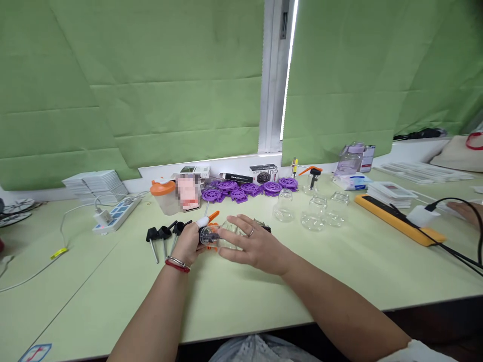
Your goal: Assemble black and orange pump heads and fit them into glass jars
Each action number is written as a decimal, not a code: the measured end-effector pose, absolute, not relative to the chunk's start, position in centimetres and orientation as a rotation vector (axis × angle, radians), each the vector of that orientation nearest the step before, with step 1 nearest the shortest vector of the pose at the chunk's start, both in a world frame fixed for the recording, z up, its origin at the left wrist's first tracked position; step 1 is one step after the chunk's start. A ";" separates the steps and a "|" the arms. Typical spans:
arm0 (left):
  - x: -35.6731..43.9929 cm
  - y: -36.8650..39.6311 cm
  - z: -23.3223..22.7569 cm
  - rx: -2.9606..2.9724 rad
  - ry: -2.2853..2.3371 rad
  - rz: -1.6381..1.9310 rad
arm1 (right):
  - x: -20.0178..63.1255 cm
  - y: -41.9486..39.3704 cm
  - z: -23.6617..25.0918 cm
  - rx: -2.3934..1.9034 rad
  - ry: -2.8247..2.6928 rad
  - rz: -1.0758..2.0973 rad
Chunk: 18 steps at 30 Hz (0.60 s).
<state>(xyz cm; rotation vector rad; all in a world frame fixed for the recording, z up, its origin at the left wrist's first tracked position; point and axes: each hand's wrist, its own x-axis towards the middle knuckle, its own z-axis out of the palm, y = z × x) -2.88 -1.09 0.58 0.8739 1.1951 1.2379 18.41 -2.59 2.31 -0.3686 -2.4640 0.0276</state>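
**Both hands on a clear jar, mid-table**

The table lies bare on the near side of both hands, down to its front edge. To the left of the left hand is open surface out to a white power strip; to the right of the right hand it stays free as far as a yellow bar with black cables across it.

Both forearms reach in from the near edge and meet at mid-table. The left hand, with a red and silver bracelet at the wrist, is closed on a black pump cap with an orange lever. The right hand lies palm down, fingers spread and curved over a clear glass jar lying on its side, clasping it; cap and jar meet between the hands.

Just left of the left hand lie three black pump caps. Beyond the right hand stand three empty glass jars, and farther back a row of purple discs.
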 end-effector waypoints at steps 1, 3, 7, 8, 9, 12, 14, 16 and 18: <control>-3.0 -1.1 0.5 0.862 1.183 1.209 | 18.3 -3.0 2.7 -0.358 -2.484 0.087; -3.4 -1.0 0.5 0.826 1.190 1.166 | 18.4 -3.5 3.3 -0.330 -2.533 0.211; -4.2 -1.0 0.7 0.767 1.251 1.156 | 19.7 -3.7 4.2 -0.222 -2.610 0.366; -4.4 -1.0 0.8 0.779 1.249 1.181 | 20.3 -3.6 4.2 -0.233 -2.593 0.365; -4.4 -1.0 0.8 0.803 1.237 1.223 | 21.1 -3.4 4.1 -0.268 -2.552 0.346; -4.2 -0.9 1.0 0.841 1.196 1.434 | 24.0 -2.7 2.6 -0.481 -2.272 0.190; -3.9 -0.7 1.0 0.841 1.193 1.577 | 26.2 -2.4 0.7 -0.736 -1.972 0.129; -3.6 -0.5 0.9 0.855 1.206 1.650 | 28.2 -2.3 -1.6 -1.034 -1.709 0.236; -3.5 -0.4 0.6 0.883 1.216 1.664 | 29.7 -2.2 -3.6 -1.308 -1.520 0.427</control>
